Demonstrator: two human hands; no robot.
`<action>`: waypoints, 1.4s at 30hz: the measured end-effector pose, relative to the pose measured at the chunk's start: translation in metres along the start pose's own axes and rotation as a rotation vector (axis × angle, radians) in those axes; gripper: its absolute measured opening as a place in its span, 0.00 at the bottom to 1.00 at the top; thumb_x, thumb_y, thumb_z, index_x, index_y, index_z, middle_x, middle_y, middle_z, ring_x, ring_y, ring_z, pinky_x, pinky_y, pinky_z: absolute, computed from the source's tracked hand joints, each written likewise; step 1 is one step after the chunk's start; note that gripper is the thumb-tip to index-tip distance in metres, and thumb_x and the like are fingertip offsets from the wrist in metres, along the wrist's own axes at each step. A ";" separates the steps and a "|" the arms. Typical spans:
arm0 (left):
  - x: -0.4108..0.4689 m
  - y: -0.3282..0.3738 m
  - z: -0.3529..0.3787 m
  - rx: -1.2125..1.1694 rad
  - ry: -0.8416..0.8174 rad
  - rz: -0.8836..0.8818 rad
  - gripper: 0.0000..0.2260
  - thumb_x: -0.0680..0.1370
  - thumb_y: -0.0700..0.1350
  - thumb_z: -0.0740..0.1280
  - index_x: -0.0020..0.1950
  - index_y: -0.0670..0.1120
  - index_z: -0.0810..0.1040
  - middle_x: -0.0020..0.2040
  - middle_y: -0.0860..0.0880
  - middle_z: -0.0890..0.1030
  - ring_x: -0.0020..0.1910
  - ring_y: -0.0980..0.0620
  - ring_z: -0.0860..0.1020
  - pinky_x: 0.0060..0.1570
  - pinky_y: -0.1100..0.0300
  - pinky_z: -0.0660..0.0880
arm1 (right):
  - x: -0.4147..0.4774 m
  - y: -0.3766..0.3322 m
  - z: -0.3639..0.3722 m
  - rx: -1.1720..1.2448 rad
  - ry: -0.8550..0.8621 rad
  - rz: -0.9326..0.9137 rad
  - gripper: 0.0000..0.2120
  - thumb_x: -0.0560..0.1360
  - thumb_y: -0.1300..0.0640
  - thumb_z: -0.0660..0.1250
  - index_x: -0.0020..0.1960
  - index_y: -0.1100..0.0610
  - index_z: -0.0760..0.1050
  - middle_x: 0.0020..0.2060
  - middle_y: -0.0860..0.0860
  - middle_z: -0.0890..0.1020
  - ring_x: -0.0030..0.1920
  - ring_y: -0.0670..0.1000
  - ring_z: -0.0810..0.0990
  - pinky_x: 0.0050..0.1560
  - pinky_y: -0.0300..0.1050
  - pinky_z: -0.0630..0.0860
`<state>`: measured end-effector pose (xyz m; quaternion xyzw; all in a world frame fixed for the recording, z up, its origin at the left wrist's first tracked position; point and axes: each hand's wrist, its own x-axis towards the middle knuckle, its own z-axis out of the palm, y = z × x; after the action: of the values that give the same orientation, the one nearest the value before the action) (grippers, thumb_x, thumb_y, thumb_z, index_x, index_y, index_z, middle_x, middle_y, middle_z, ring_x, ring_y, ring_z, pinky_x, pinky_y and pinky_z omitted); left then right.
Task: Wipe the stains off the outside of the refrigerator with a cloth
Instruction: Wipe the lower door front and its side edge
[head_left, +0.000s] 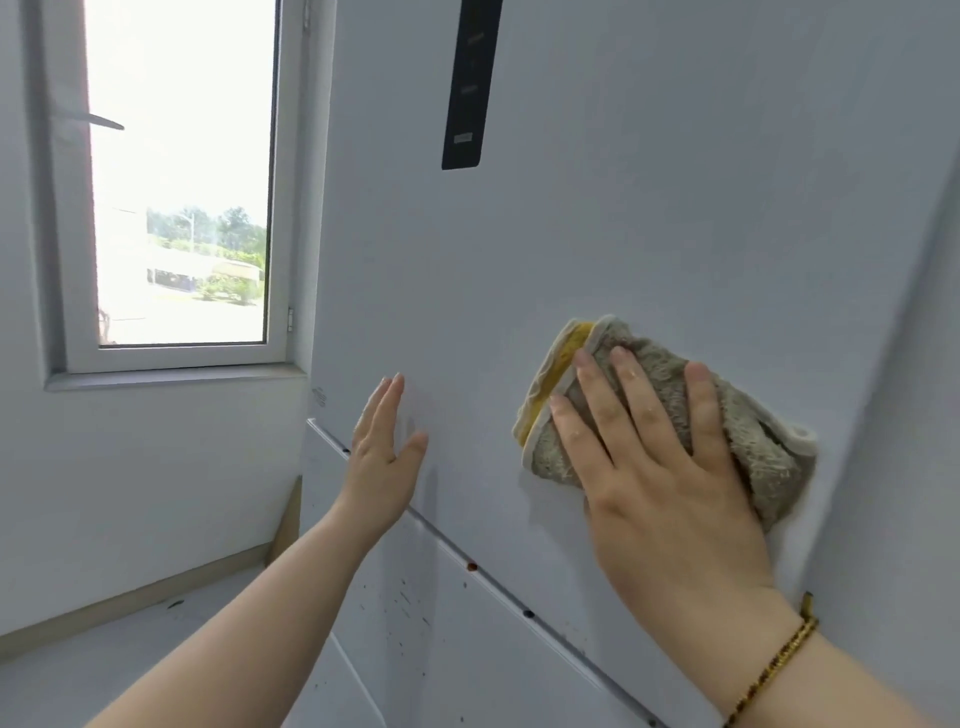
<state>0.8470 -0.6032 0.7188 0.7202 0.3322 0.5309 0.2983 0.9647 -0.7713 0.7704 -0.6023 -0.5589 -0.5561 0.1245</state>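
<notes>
Your right hand, a beaded gold cord bracelet at its wrist, lies flat with fingers spread, pressing a folded grey-brown terry cloth with a yellow inner layer against the white upper door of the refrigerator, at about four o'clock in view. At nine o'clock from the cloth, your left hand is open, palm towards the door. Small dark and reddish stains dot the door seam and lower panel below. A black vertical control strip sits at twelve o'clock, a white-framed window at ten.
</notes>
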 end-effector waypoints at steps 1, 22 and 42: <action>0.010 -0.007 -0.003 0.010 0.022 -0.011 0.25 0.80 0.41 0.57 0.75 0.49 0.51 0.76 0.52 0.51 0.75 0.54 0.49 0.70 0.62 0.47 | 0.000 -0.002 0.003 -0.035 -0.007 0.014 0.25 0.69 0.61 0.51 0.63 0.64 0.73 0.65 0.62 0.72 0.66 0.59 0.62 0.70 0.59 0.41; 0.202 -0.166 -0.085 -0.529 -0.249 -0.446 0.20 0.82 0.50 0.49 0.67 0.43 0.68 0.64 0.44 0.74 0.59 0.48 0.73 0.56 0.59 0.65 | 0.121 -0.158 0.154 -0.410 0.046 0.266 0.27 0.70 0.59 0.60 0.68 0.58 0.61 0.68 0.59 0.60 0.67 0.61 0.59 0.70 0.60 0.39; 0.199 -0.240 -0.177 -0.536 -0.413 -0.340 0.13 0.80 0.50 0.49 0.63 0.54 0.64 0.58 0.55 0.73 0.59 0.54 0.72 0.61 0.56 0.66 | 0.181 -0.303 0.286 0.215 -0.241 -0.021 0.24 0.65 0.61 0.50 0.52 0.59 0.81 0.53 0.56 0.83 0.56 0.57 0.80 0.68 0.51 0.46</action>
<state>0.6807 -0.2867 0.6894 0.6428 0.2292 0.3857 0.6208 0.8266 -0.3497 0.6743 -0.6421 -0.6323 -0.4180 0.1148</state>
